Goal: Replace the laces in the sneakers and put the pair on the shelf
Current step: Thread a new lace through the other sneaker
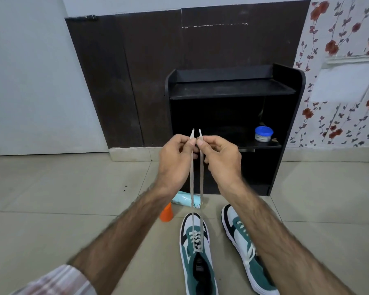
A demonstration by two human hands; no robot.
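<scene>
The left hand (175, 160) and right hand (219, 158) each pinch one stiff tip of the soft, limp, light lace (192, 188), the best hold for threading the sneaker (197, 258).

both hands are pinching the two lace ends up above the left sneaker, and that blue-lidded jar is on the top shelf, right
Not quite: the head view shows the blue-lidded jar on the middle shelf, not the top. The left hand and right hand do pinch the lace ends above the left sneaker.
</scene>
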